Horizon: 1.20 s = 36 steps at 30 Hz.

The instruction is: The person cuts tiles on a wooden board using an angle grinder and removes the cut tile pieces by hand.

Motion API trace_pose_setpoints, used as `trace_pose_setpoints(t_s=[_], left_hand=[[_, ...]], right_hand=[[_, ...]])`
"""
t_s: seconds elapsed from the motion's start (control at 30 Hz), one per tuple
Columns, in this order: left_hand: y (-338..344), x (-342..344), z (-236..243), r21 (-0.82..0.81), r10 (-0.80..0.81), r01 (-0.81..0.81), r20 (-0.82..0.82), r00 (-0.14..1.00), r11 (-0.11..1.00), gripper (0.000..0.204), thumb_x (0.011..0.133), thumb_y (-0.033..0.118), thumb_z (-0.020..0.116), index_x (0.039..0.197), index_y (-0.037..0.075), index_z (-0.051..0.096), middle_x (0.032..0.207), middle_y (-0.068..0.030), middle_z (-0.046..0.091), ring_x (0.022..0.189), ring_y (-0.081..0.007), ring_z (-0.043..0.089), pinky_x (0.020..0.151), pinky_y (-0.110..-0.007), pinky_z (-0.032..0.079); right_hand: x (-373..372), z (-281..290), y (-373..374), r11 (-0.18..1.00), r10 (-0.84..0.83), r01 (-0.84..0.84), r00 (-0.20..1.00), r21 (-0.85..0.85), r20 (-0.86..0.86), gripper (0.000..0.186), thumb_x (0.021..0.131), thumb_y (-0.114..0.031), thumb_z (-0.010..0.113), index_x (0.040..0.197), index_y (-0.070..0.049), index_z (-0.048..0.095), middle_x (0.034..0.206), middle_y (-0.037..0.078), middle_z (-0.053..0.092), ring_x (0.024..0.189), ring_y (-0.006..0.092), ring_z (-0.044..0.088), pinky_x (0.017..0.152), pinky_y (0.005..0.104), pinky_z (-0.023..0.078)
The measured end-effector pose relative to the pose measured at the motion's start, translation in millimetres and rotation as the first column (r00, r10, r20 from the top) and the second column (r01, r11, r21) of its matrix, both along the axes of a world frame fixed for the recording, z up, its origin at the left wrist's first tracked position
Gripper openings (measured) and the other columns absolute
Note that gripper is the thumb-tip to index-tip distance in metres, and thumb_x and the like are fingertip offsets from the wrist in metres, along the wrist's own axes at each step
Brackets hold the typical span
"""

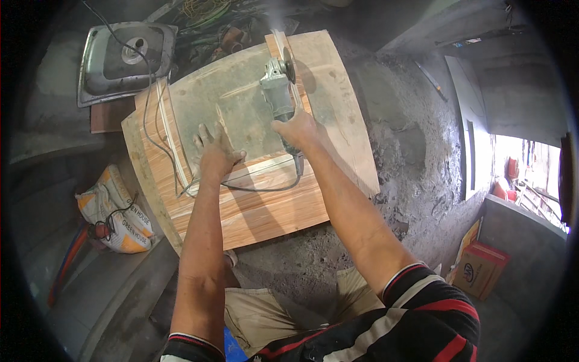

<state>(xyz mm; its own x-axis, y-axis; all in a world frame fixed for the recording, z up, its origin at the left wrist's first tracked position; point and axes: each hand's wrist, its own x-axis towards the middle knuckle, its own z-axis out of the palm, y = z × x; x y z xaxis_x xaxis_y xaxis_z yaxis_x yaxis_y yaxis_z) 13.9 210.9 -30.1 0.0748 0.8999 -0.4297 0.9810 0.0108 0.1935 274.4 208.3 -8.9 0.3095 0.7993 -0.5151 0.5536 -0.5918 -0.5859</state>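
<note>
My right hand is wrapped around the body of a grey angle grinder. The grinder's disc meets a wood-patterned strip at the far side, where pale dust rises. My left hand lies with fingers spread on the dusty board, next to the inner edge of a wood-grain piece along the near side. Another wood-grain strip runs up the left. From the grinder's rear a black cord loops left across the pieces, passing beneath my left wrist.
A steel sink sits at the far left, the cord running over it. White-and-orange sacks lie left. Rough grey ground spreads right of the board. A cardboard box stands at lower right, near a bright opening.
</note>
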Motion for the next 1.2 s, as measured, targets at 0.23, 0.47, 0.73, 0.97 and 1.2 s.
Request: trace_pose_setpoints(t_s=[0.23,0.47,0.73,0.97,1.2], left_hand=[[-1,-4,2,-0.002,0.015,-0.015,-0.014,1.000,1.000,0.125,0.075,0.052,0.097,0.174,0.015,0.032,0.181,-0.0310,0.014,0.164,-0.0592,0.015,0.130,-0.061,0.034],[-1,-1,1,-0.002,0.010,-0.010,-0.020,1.000,1.000,0.125,0.075,0.052,0.097,0.175,0.016,0.031,0.181,-0.0305,0.013,0.164,-0.0585,0.016,0.128,-0.063,0.035],[0,-2,1,-0.016,0.012,-0.012,-0.020,1.000,1.000,0.126,0.076,0.052,0.096,0.175,0.017,0.028,0.181,-0.0300,0.013,0.164,-0.0582,0.016,0.127,-0.066,0.035],[-1,3,0,0.023,-0.006,0.006,0.005,1.000,1.000,0.125,0.076,0.053,0.096,0.175,0.016,0.029,0.181,-0.0313,0.014,0.163,-0.0592,0.016,0.130,-0.065,0.028],[4,7,36,-0.034,-0.172,0.170,-0.075,0.982,0.985,0.106,0.084,0.049,0.090,0.168,0.007,0.041,0.175,-0.0293,0.032,0.163,-0.0552,0.021,0.130,-0.063,0.029]], right_hand=[[-6,29,-7,0.999,0.000,-0.001,1.000,-0.049,-0.020,0.072,0.072,-0.041,0.080,0.121,0.012,0.073,0.119,0.037,0.075,0.116,0.0462,0.075,0.103,0.0489,0.060],[-5,13,-3,0.999,-0.033,0.034,0.998,0.004,-0.045,0.072,0.073,-0.040,0.080,0.121,0.012,0.072,0.121,0.037,0.074,0.118,0.0469,0.074,0.103,0.0490,0.059],[-4,7,-6,1.000,-0.022,0.022,0.999,0.019,-0.026,0.074,0.072,-0.041,0.082,0.122,0.012,0.071,0.119,0.036,0.075,0.117,0.0467,0.074,0.103,0.0487,0.059],[-1,43,-15,1.000,-0.006,0.006,1.000,-0.025,0.018,0.077,0.074,-0.042,0.082,0.128,0.010,0.069,0.119,0.034,0.076,0.116,0.0463,0.074,0.103,0.0488,0.059],[-27,82,-41,0.998,0.025,-0.019,0.996,0.064,-0.085,0.074,0.078,-0.044,0.081,0.132,0.004,0.066,0.118,0.030,0.077,0.116,0.0425,0.075,0.102,0.0501,0.058]])
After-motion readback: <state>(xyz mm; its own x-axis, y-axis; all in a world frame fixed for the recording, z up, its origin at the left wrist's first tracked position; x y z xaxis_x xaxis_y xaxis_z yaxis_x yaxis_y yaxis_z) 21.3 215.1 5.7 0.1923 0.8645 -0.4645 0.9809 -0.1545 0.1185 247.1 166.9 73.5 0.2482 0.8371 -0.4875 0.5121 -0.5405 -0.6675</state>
